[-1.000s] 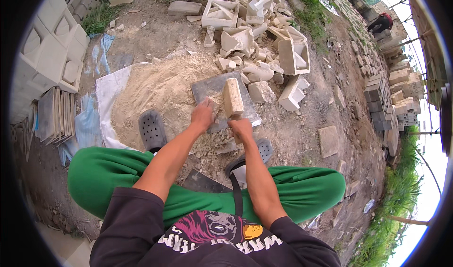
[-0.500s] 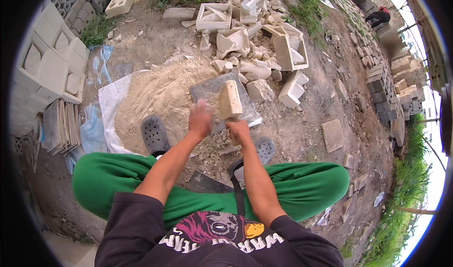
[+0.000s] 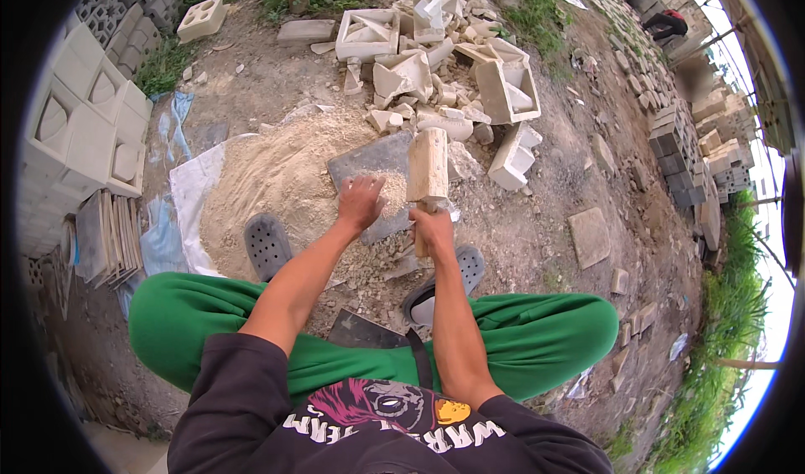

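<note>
In my right hand [image 3: 433,227] is the handle of a wooden mallet [image 3: 427,168], its blocky head raised and tipped upward over the right side of a dark flat slab [image 3: 350,166]. My left hand [image 3: 360,202] rests palm down at the slab's near left part, its fingers somewhat bent and apart, beside pale crushed crumbs [image 3: 390,191]. Nothing shows in its grasp. Left of the slab, a heap of pale crushed grit [image 3: 277,168] spreads over a white sheet [image 3: 191,202].
Beyond the slab lies a pile of broken pale blocks [image 3: 444,97]. Moulded blocks [image 3: 80,139] and thin boards [image 3: 113,231] stand at the left. My clogs [image 3: 267,246] flank the work spot. A flat stone [image 3: 589,237] lies right; a person [image 3: 668,25] bends far off.
The mallet has turned from over the slab's middle to the right, its head now facing me more. My left hand has shifted slightly right across the slab relative to the grit.
</note>
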{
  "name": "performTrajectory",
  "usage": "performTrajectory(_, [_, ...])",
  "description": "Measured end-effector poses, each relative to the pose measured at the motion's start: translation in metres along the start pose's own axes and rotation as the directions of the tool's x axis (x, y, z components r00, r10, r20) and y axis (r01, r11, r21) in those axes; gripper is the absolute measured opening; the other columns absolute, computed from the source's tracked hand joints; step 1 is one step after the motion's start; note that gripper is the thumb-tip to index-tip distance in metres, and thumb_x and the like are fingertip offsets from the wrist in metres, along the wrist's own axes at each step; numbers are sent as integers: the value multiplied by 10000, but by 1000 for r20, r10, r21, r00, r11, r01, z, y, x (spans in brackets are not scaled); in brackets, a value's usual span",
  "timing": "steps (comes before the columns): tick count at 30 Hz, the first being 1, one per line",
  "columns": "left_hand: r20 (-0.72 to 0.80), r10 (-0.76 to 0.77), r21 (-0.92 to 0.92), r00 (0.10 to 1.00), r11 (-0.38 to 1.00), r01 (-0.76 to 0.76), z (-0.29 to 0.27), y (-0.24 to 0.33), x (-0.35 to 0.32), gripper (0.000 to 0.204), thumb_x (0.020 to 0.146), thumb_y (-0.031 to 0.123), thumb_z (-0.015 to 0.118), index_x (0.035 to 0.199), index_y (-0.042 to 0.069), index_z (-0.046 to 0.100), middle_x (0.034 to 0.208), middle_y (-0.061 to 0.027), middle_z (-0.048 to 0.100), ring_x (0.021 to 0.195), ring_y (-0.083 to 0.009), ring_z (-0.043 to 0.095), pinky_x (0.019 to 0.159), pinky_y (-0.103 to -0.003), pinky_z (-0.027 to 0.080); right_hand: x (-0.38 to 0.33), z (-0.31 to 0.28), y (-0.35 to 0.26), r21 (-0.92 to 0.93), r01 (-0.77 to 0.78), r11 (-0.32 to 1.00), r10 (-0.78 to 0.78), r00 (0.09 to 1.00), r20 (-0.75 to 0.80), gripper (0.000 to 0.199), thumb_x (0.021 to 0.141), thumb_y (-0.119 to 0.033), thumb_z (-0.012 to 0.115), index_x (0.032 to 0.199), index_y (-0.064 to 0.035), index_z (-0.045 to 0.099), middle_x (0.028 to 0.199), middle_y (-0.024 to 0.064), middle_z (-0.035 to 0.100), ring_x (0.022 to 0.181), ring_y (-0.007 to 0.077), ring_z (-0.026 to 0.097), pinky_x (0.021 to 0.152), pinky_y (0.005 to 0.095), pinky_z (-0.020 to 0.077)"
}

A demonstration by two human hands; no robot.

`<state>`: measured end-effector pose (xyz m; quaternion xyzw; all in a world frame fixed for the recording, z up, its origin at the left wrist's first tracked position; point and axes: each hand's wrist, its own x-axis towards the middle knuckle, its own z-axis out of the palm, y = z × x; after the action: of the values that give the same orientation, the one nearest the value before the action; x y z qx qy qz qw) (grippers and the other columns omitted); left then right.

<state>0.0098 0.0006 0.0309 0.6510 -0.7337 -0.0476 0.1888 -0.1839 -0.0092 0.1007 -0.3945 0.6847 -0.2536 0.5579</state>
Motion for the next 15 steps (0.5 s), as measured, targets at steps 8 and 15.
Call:
performTrajectory(8, [-26, -182, -30, 983, 983, 181, -4, -17, -33, 651, 829, 298, 738, 1393, 51, 524, 1411, -207, 497, 1321, -376, 470, 1115, -495, 365, -3, 33, 24, -313, 212, 926, -223, 975, 1, 484, 708, -291, 773, 1029, 67, 711, 895, 267, 733, 805, 369, 742, 747, 428, 579])
performTrajectory(15, [68, -266, -116, 962, 955, 272, 3, -24, -52, 697, 823, 256, 746, 1432, 41, 484, 1514, -214, 435, 1347, -378, 466, 1091, -443, 435, 6, 43, 65, -463, 79, 883, -72, 997, 33, 389, 714, -297, 746, 880, 55, 739, 741, 165, 729, 610, 260, 723, 628, 367, 570])
